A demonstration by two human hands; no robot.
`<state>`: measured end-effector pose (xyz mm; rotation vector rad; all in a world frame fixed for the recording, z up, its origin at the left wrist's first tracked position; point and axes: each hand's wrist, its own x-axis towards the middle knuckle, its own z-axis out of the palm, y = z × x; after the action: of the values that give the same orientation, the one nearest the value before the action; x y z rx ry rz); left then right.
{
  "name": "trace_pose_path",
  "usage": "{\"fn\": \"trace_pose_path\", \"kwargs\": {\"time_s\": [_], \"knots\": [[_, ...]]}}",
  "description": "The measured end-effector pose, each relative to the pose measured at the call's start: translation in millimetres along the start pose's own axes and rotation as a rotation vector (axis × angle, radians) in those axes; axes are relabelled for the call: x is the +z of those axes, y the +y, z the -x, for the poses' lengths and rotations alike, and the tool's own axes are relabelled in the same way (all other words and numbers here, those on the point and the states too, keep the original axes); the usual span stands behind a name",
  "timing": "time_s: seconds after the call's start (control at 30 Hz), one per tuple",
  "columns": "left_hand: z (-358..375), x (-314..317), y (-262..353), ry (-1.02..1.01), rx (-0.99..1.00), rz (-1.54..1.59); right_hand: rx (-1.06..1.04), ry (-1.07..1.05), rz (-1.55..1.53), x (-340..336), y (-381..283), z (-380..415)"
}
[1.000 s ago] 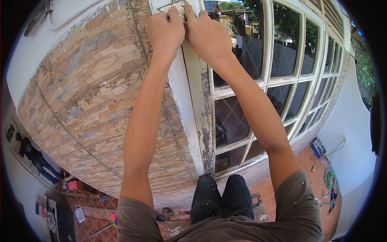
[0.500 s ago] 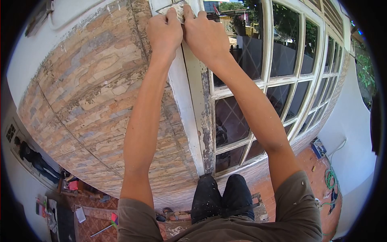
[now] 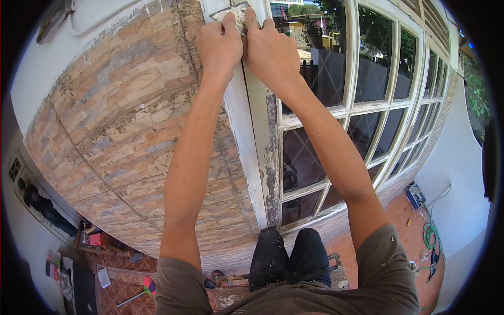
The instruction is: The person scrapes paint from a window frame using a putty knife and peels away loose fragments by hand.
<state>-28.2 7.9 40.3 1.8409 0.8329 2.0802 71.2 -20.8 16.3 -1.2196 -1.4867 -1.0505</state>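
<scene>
At the top of the view, both my hands are on a flat scraper (image 3: 237, 16) whose pale blade is smeared with paint. My left hand (image 3: 220, 47) grips it from the left, thumb along the blade. From the right, my right hand (image 3: 272, 58) closes on it with a finger stretched over the blade. The blade lies against the white wooden window frame (image 3: 242, 121), where paint is worn and flaking. My palms hide the rest of the scraper.
Stone-patterned wall (image 3: 126, 126) spreads left of the frame. Right of it are white-barred window panes (image 3: 304, 163). Below right lie a green hose (image 3: 431, 236) and a blue box (image 3: 415, 195) on tiles. A person in dark clothes (image 3: 44, 207) is at far left.
Both hands and the scraper sit slightly lower and further right in the view, and more of the blade shows. The grip looks the same.
</scene>
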Motion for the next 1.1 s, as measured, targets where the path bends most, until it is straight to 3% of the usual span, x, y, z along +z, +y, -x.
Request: {"fn": "trace_pose_path", "kwargs": {"time_s": [0.23, 0.67, 0.77, 0.83, 0.93, 1.1], "knots": [[-7.2, -1.8, -2.1, 0.007, 0.015, 0.010, -0.021, -0.018, -0.250, 6.3, 8.8, -7.6], [-14.3, -1.3, 5.9, 0.051, 0.011, -0.034, 0.005, -0.005, -0.383, 6.9, 11.0, -15.6], [-20.0, -2.0, 3.7, 0.025, 0.054, -0.078, 0.015, -0.093, -0.435, 2.4, 12.7, -17.0], [-22.5, -1.5, 5.7, 0.036, 0.145, -0.372, 0.001, -0.047, -0.417, 1.7, 13.5, -18.1], [-9.5, -1.5, 11.9, 0.033, 0.020, -0.145, 0.012, -0.094, -0.334, -3.8, 14.8, -12.9], [-3.4, 2.9, 4.8, 0.032, 0.085, -0.070, 0.013, -0.023, -0.338, -2.6, 17.1, -5.6]]}}
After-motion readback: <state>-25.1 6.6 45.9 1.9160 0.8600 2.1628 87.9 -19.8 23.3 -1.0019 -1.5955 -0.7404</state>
